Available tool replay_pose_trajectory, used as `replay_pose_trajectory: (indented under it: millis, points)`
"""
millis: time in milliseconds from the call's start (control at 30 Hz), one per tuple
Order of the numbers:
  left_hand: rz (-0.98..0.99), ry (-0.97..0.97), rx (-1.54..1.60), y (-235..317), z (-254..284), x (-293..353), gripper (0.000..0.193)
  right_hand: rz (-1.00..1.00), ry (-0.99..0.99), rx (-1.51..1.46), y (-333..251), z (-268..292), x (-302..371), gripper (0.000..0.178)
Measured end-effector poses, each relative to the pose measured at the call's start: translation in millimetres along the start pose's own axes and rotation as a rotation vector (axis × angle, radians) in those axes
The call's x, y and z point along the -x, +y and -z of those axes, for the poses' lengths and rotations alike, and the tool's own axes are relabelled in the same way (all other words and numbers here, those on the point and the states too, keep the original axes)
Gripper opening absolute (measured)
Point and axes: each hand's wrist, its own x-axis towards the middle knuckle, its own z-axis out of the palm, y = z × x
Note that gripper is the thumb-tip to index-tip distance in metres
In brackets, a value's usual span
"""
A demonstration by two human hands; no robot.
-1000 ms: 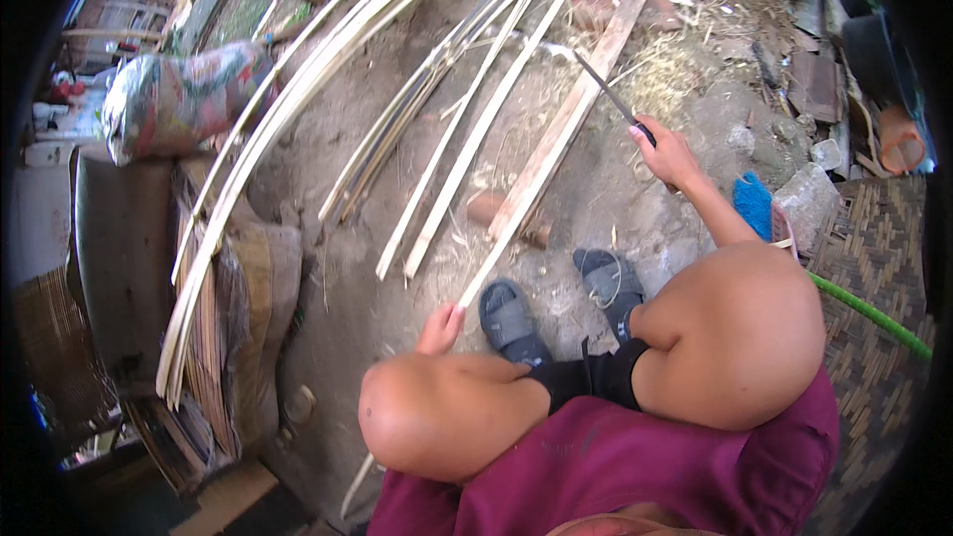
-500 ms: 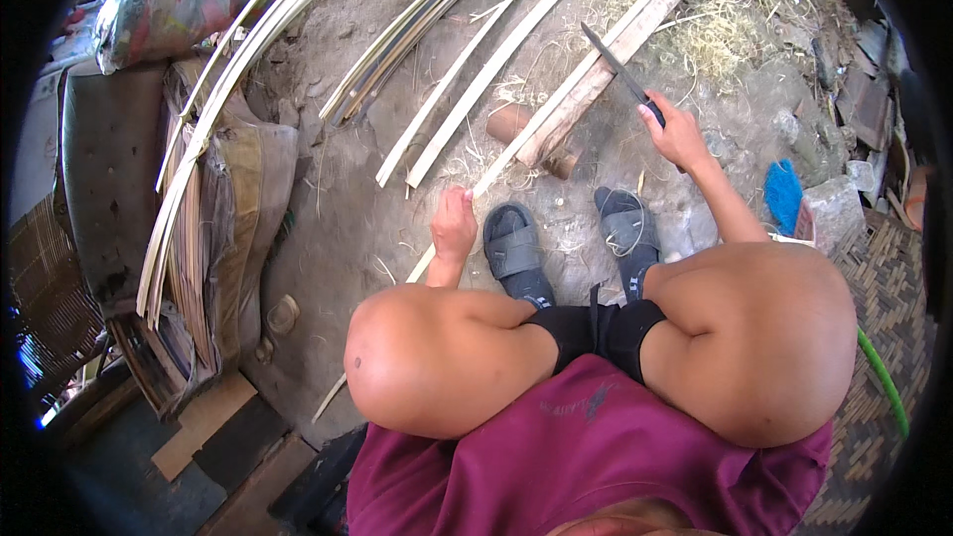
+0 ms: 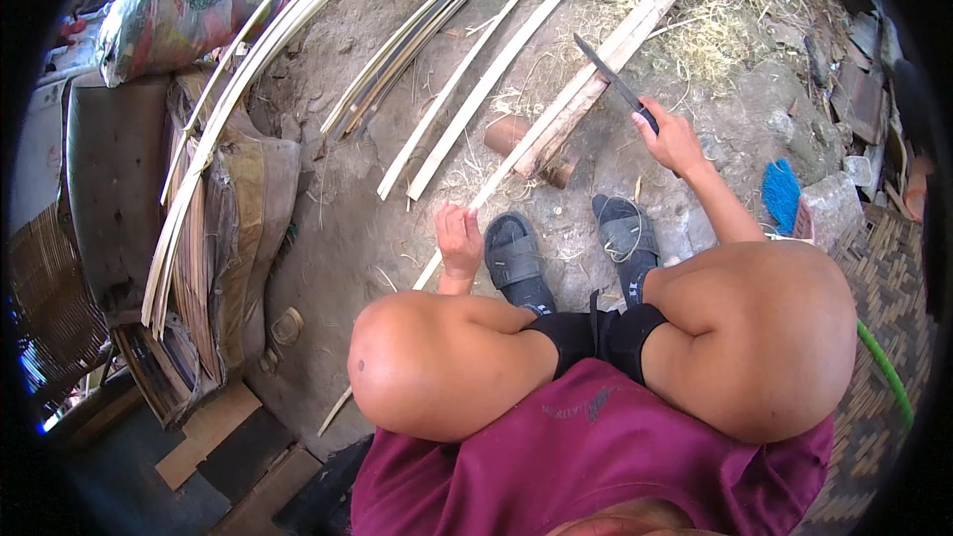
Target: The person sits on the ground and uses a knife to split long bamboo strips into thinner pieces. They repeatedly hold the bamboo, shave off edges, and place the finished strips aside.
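My right hand (image 3: 673, 139) grips the dark handle of a long knife (image 3: 612, 74). The blade points up and left, crossing the edge of a rough wooden board (image 3: 650, 22). Along the board's left side runs a pale, narrow strip, apparently bamboo (image 3: 524, 151). My left hand (image 3: 458, 241) holds this strip below the board, with fingers bent and bunched at it. The strip's lower end comes out beyond my left knee. A brown cylindrical block (image 3: 505, 135) lies under the board's near end, just ahead of my sandals.
Two loose pale strips (image 3: 475, 111) and a darker bundle of strips (image 3: 402, 45) lie to the left. More long strips (image 3: 213, 124) rest over a worn cushioned seat (image 3: 119, 179). Curly shavings (image 3: 723, 50) are heaped at the far right, beyond a blue brush-like thing (image 3: 781, 197).
My left hand sits slightly nearer me, its fingers a little looser around the strip. The knife has barely moved against the board. The whole view has shifted slightly.
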Motion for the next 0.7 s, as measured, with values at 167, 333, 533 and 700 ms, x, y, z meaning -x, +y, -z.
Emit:
replay_pose_trajectory:
  millis: [167, 333, 533, 700]
  points:
    - [0.430, 0.109, 0.221, -3.2, 9.7, 0.5, 0.012, 0.004, -0.007, 0.002, 3.4, -0.7, 0.3, 0.047]
    - [0.588, -0.341, -0.094, -29.4, 21.0, 15.1, 0.022, 0.044, 0.009, -0.146, 11.1, 6.6, 4.4, 0.045]
    - [0.471, 0.088, -0.332, -85.6, 78.6, -41.7, 0.019, -0.041, 0.242, -0.384, 28.5, 0.8, 27.5, 0.045]
    - [0.297, 0.107, -0.586, -145.5, 65.8, -86.4, 0.015, -0.230, 0.221, -0.604, 48.6, 1.4, 39.1, 0.047]
